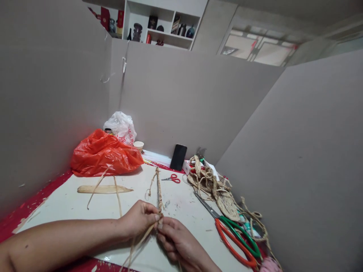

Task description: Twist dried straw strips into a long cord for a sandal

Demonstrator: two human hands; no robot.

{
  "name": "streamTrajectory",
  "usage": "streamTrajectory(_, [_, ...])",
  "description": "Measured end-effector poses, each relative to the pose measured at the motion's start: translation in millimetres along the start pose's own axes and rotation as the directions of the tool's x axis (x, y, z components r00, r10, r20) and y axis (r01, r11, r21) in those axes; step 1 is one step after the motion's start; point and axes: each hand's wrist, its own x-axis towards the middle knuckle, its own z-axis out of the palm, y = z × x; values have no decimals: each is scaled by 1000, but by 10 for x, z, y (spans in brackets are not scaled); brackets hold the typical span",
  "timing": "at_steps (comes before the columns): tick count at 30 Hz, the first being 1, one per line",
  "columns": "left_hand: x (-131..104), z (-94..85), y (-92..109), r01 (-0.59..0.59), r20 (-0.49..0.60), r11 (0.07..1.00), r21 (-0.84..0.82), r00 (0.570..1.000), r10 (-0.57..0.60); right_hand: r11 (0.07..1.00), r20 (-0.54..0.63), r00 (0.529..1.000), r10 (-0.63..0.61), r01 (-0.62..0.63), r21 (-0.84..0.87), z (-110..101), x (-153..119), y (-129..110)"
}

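Note:
A braided straw cord (159,189) runs away from me up the middle of the white board. Its near end is pinched between the fingertips of my left hand (138,219) and my right hand (177,240), which meet there. Loose straw strands (141,241) trail from the pinch toward the board's near edge, under my left hand. A thin side loop hangs off the cord's far part. Small red-handled scissors (173,178) lie just right of the cord. To the left, a flat pale wooden strip (103,189) lies with straw strands across it.
Large shears (235,236) with green and orange handles lie at the right, beside a heap of woven straw pieces (227,200). An orange plastic bag (104,155), white bag (121,126), paper cup (138,146) and black phone (178,156) stand at the back. Grey partitions (170,98) enclose the table.

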Motion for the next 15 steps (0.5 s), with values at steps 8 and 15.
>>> streamTrajectory(8, [-13, -1, 28, -17, 3, 998, 66, 1000, 17, 997, -52, 996, 74, -74, 10, 44, -20, 9])
streamTrajectory(15, [-28, -39, 19, 20, -48, 1000, -9, 999, -20, 998, 81, 996, -32, 36, -57, 20, 25, 54])
